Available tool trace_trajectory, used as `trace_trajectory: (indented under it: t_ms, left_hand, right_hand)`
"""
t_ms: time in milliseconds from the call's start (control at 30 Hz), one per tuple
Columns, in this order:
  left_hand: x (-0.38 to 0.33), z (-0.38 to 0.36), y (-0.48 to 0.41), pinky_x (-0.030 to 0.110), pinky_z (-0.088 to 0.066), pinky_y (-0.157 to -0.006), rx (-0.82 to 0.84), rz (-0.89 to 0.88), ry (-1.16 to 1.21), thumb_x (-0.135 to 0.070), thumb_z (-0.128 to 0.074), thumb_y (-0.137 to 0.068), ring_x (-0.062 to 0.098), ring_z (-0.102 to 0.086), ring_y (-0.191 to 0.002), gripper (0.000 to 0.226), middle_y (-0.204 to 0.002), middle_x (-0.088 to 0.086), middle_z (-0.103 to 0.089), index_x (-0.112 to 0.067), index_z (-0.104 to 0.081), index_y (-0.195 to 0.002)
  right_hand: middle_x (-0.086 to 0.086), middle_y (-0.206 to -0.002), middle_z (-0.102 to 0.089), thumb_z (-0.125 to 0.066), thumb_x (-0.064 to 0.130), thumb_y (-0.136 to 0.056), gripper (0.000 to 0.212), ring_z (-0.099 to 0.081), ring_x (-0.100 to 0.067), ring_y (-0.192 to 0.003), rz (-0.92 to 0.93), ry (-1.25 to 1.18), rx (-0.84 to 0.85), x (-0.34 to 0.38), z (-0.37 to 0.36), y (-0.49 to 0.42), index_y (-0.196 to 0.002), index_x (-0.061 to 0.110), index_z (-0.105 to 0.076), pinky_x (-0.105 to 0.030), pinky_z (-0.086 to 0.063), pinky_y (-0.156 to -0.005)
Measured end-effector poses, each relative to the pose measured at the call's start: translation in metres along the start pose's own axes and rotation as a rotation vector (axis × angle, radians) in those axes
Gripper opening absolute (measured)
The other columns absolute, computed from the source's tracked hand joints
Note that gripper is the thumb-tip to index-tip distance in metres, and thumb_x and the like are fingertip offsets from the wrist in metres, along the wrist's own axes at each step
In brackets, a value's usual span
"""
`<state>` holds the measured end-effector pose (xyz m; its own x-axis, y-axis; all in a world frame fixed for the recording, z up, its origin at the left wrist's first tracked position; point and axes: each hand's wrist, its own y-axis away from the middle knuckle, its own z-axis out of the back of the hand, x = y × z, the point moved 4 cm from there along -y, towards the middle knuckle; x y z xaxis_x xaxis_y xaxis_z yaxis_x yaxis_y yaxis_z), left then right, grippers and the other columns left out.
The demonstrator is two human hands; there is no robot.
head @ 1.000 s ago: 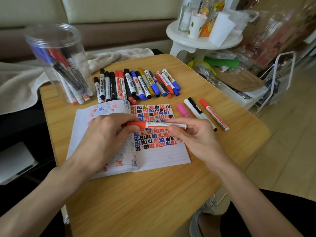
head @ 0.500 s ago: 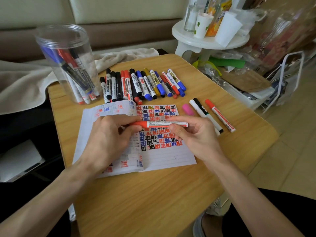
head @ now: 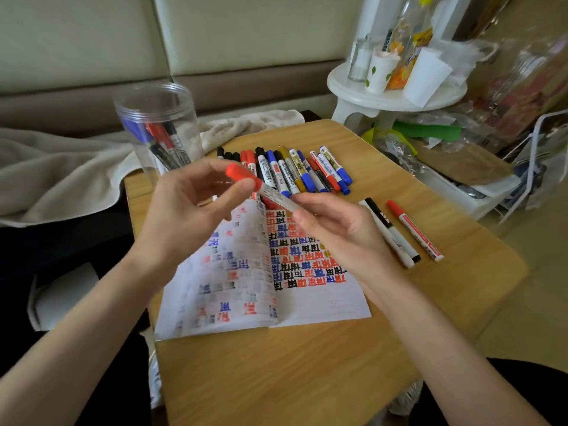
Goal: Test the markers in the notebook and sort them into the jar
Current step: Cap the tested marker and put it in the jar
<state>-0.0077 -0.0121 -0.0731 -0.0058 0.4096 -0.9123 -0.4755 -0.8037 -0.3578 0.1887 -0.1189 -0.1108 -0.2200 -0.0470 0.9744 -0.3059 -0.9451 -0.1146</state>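
I hold a red-capped marker point(head: 264, 190) in the air above the open notebook point(head: 310, 299), its cap tilted up and left. My left hand point(head: 184, 216) pinches the red cap between thumb and forefinger. My right hand point(head: 335, 238) grips the white barrel at its lower end. The clear plastic jar point(head: 155, 118) stands at the table's far left with several markers inside. A row of several capped markers point(head: 295, 170) lies behind the notebook. The notebook's right page is covered with red, blue and black test marks.
A black-capped marker point(head: 392, 236) and a red-capped marker point(head: 413, 230) lie on the wooden table point(head: 307, 373) right of the notebook. A beige towel point(head: 61, 176) sits left of the jar. A white stool point(head: 390, 99) with cups and bottles and floor clutter stand to the right.
Both hands have lifted the red marker off the notebook and tilted its cap end up toward the jar. My left hand's fingers have loosened around the cap.
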Motion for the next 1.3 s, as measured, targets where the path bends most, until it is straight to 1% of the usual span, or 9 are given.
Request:
trace_trajectory:
  t_ms: [100, 233, 367, 500, 567, 767, 967, 1100, 1300]
  left_hand:
    - [-0.011, 0.021, -0.014, 0.030, -0.055, -0.070, -0.105, -0.045, -0.001, -0.025, -0.072, -0.093, 0.014, -0.074, -0.086, 0.013, -0.099, -0.001, -0.078, -0.016, -0.072, -0.103]
    - [-0.035, 0.058, -0.034, 0.037, -0.058, -0.074, -0.226, -0.155, -0.042, -0.021, -0.069, -0.098, 0.020, -0.075, -0.089, 0.019, -0.100, 0.005, -0.076, -0.009, -0.069, -0.112]
    - [-0.067, 0.089, -0.057, 0.032, -0.060, -0.077, -0.300, -0.232, -0.081, -0.019, -0.066, -0.100, 0.022, -0.075, -0.093, 0.018, -0.105, 0.009, -0.074, -0.009, -0.066, -0.115]
    - [-0.089, 0.113, -0.081, 0.030, -0.059, -0.080, -0.382, -0.322, -0.295, -0.021, -0.061, -0.101, 0.014, -0.073, -0.096, 0.019, -0.108, 0.007, -0.071, -0.010, -0.063, -0.116]
    - [-0.084, 0.123, -0.093, 0.034, -0.060, -0.081, -0.409, -0.309, -0.347, -0.021, -0.061, -0.100, 0.013, -0.073, -0.095, 0.015, -0.105, 0.003, -0.071, -0.014, -0.063, -0.113]
    - [-0.044, 0.123, -0.102, 0.036, -0.060, -0.088, -0.381, -0.171, -0.443, -0.016, -0.062, -0.099, 0.011, -0.071, -0.097, 0.022, -0.104, -0.006, -0.068, -0.010, -0.062, -0.120]
    - [-0.022, 0.112, -0.094, 0.041, -0.063, -0.082, -0.290, -0.083, -0.535, -0.021, -0.071, -0.093, 0.007, -0.075, -0.088, 0.036, -0.103, -0.003, -0.077, -0.027, -0.053, -0.125]
    - [-0.021, 0.107, -0.088, 0.036, -0.062, -0.081, -0.292, -0.132, -0.651, -0.029, -0.073, -0.092, -0.001, -0.073, -0.081, 0.025, -0.095, -0.010, -0.077, -0.028, -0.060, -0.113]
    - [-0.013, 0.102, -0.086, 0.031, -0.053, -0.079, -0.289, -0.182, -0.830, -0.032, -0.060, -0.101, 0.009, -0.069, -0.087, 0.016, -0.098, -0.006, -0.076, -0.020, -0.070, -0.105]
  right_hand:
    - [0.016, -0.113, -0.076, -0.079, 0.028, -0.091, 0.044, -0.070, -0.001, -0.109, -0.082, 0.012, 0.030, -0.003, -0.008, -0.014, -0.133, 0.034, -0.066, -0.032, -0.053, -0.099]
    - [0.012, -0.112, -0.076, -0.081, 0.016, -0.089, 0.046, -0.069, 0.003, -0.103, -0.047, 0.159, 0.027, -0.016, -0.025, -0.030, -0.132, 0.027, -0.068, -0.029, -0.058, -0.096]
    - [0.025, -0.122, -0.066, -0.080, 0.028, -0.090, 0.052, -0.060, 0.013, -0.111, 0.050, 0.386, 0.090, -0.029, -0.045, -0.042, -0.138, 0.032, -0.061, -0.014, -0.051, -0.093]
    - [0.022, -0.136, -0.059, -0.077, 0.036, -0.093, 0.054, -0.052, 0.011, -0.121, 0.089, 0.481, 0.126, -0.031, -0.055, -0.050, -0.144, 0.035, -0.057, -0.004, -0.039, -0.088]
    - [0.019, -0.140, -0.056, -0.076, 0.035, -0.093, 0.055, -0.050, 0.005, -0.126, 0.106, 0.528, 0.127, -0.030, -0.060, -0.053, -0.144, 0.033, -0.057, -0.005, -0.035, -0.091]
    - [0.013, -0.135, -0.058, -0.074, 0.034, -0.094, 0.048, -0.048, -0.003, -0.127, 0.147, 0.591, 0.115, -0.028, -0.067, -0.056, -0.139, 0.026, -0.062, -0.029, -0.043, -0.109]
    - [0.013, -0.132, -0.057, -0.075, 0.032, -0.093, 0.046, -0.047, -0.004, -0.127, 0.161, 0.588, 0.097, -0.032, -0.068, -0.058, -0.137, 0.026, -0.064, -0.022, -0.036, -0.104]
    - [0.014, -0.131, -0.056, -0.075, 0.032, -0.093, 0.045, -0.047, -0.003, -0.126, 0.163, 0.580, 0.093, -0.035, -0.068, -0.060, -0.136, 0.027, -0.064, -0.020, -0.033, -0.102]
    - [0.015, -0.130, -0.055, -0.075, 0.033, -0.093, 0.043, -0.047, -0.004, -0.126, 0.164, 0.577, 0.084, -0.038, -0.070, -0.060, -0.134, 0.028, -0.064, -0.021, -0.035, -0.102]
